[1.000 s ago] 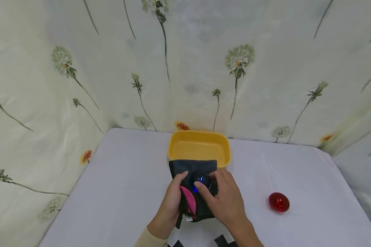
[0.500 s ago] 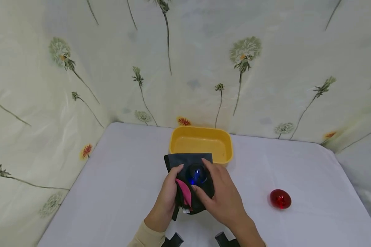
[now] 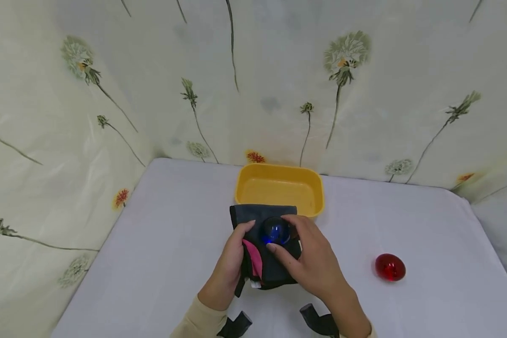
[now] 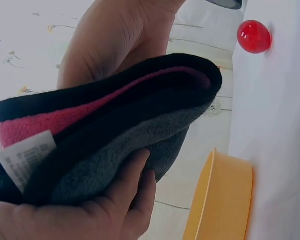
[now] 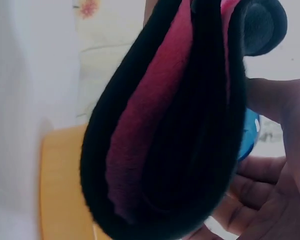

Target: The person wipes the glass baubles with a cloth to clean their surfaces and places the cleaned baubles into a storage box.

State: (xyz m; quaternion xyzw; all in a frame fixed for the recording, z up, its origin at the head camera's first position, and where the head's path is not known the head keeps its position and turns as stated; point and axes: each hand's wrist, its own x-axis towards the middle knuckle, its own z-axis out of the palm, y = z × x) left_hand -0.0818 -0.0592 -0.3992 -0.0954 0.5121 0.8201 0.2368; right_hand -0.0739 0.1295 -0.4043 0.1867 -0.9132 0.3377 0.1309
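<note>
My left hand [image 3: 228, 260] grips a folded dark grey cloth [image 3: 257, 213] with black edging and a pink inner side, above the table. The left wrist view shows its fingers under the cloth [image 4: 105, 150] and a white label [image 4: 30, 157] at one corner. Against the upper face of the cloth lies a glossy, see-through blue ball [image 3: 276, 230]. My right hand [image 3: 318, 258] pinches that ball between thumb and fingers. In the right wrist view the looped cloth [image 5: 135, 155] hides most of the blue ball [image 5: 249, 132].
Behind the cloth stands a yellow rectangular tub [image 3: 274, 185] near the table's back edge. A glossy red egg-shaped ball [image 3: 390, 267] lies on the white table [image 3: 169, 234] to the right. Dandelion-patterned curtains [image 3: 274, 84] enclose the back and sides.
The right thumb and fingers have shifted on the blue ball, baring more of it. Both hands still hold cloth and ball together. The head view has tilted slightly downward.
</note>
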